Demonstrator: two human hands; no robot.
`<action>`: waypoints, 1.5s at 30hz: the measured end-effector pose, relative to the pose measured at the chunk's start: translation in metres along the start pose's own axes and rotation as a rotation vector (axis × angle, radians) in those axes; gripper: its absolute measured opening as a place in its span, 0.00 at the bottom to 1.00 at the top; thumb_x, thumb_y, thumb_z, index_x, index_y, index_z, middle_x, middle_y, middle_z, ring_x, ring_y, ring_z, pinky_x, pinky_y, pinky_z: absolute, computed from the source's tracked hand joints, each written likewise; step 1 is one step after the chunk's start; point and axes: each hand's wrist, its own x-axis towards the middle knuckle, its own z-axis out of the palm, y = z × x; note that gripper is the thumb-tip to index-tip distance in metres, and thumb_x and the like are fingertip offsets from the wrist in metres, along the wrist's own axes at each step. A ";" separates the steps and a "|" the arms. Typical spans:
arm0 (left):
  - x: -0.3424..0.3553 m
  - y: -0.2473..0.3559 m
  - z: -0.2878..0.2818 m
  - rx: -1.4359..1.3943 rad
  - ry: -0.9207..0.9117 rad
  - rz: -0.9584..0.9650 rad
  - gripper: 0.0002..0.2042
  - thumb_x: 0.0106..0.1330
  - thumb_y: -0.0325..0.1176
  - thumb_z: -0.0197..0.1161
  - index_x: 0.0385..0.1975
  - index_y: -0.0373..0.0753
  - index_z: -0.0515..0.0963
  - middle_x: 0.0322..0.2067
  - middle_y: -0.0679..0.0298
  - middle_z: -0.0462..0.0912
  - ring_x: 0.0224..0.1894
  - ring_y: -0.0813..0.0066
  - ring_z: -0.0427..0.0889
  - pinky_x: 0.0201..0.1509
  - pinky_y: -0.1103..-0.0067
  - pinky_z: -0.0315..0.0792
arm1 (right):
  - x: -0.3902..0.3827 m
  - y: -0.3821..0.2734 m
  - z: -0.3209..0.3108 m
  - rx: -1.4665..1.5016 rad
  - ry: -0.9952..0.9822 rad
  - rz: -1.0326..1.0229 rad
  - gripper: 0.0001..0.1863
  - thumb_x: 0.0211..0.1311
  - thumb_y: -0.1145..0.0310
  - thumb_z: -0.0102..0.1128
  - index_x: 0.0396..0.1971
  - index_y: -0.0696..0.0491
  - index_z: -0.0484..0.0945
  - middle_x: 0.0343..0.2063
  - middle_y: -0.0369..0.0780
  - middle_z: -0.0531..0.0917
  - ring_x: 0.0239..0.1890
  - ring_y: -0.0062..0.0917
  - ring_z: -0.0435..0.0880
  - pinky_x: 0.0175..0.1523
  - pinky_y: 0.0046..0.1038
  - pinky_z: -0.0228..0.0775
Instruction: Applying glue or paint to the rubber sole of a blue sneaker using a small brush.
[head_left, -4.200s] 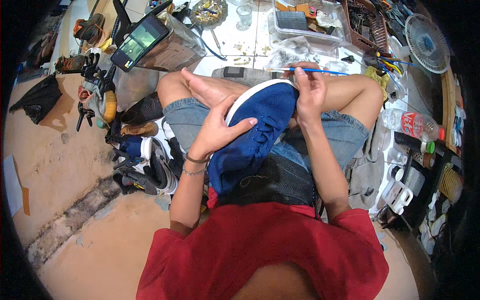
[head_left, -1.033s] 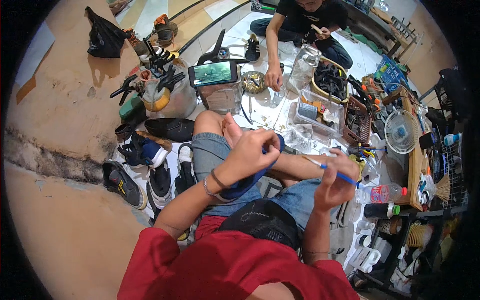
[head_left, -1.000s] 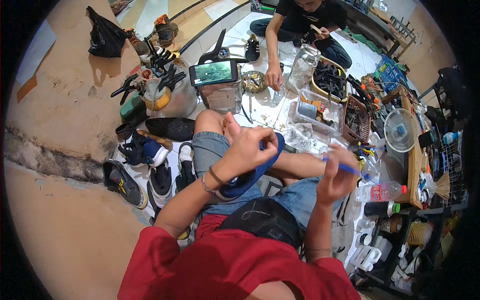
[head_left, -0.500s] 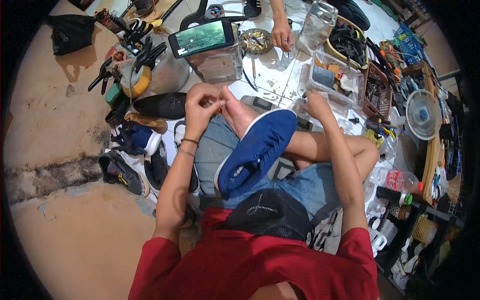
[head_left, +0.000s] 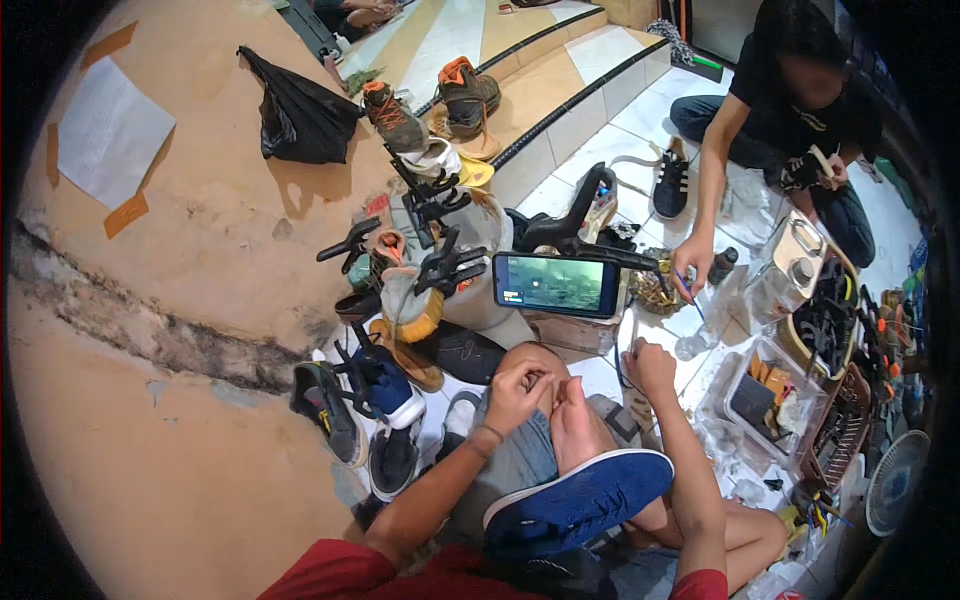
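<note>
A blue lace-up shoe (head_left: 580, 505) with a white sole edge lies across my lap, beside my bare foot (head_left: 580, 430). Close to the toes, my left hand (head_left: 518, 398) has its thumb and fingers pinched together; whatever they hold is too small to make out. My right hand (head_left: 652, 370) reaches past the foot to the tiles, fingers curled, beside a thin dark curved tool (head_left: 620, 362). Its fingertips are partly hidden, so I cannot make out what is in them.
A phone (head_left: 556, 284) leans on a box ahead. Shoes (head_left: 330, 412) and clamps (head_left: 450, 262) crowd the left. A co-worker's hand (head_left: 692, 262) holds a thin blue tool. To the right are a clear plastic box (head_left: 765, 400), a brown basket (head_left: 838, 425) and a fan (head_left: 897, 483).
The view has swung up and left, bringing the co-worker and steps into sight. My right hand has moved from beside the clear box toward the tools near the phone. My left hand stays pinched.
</note>
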 end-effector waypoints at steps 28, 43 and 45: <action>0.004 -0.004 0.010 -0.030 -0.013 0.096 0.06 0.71 0.28 0.60 0.43 0.34 0.74 0.30 0.67 0.79 0.30 0.84 0.76 0.32 0.84 0.72 | -0.030 0.079 -0.003 0.375 -0.111 -0.103 0.25 0.46 0.62 0.76 0.43 0.60 0.81 0.39 0.53 0.86 0.42 0.47 0.86 0.50 0.41 0.78; 0.085 0.199 -0.009 -0.155 -0.104 0.352 0.05 0.73 0.25 0.53 0.44 0.36 0.74 0.37 0.63 0.79 0.35 0.79 0.76 0.39 0.81 0.72 | -0.169 0.116 -0.131 0.911 0.193 -0.139 0.09 0.60 0.71 0.55 0.31 0.63 0.73 0.21 0.43 0.83 0.20 0.23 0.82 0.27 0.27 0.73; 0.096 0.225 -0.013 -0.147 -0.096 0.442 0.05 0.73 0.25 0.53 0.44 0.36 0.74 0.36 0.62 0.78 0.33 0.79 0.75 0.37 0.82 0.71 | -0.206 0.119 -0.122 0.918 0.276 -0.030 0.08 0.62 0.71 0.57 0.30 0.63 0.74 0.20 0.41 0.81 0.20 0.23 0.82 0.28 0.29 0.73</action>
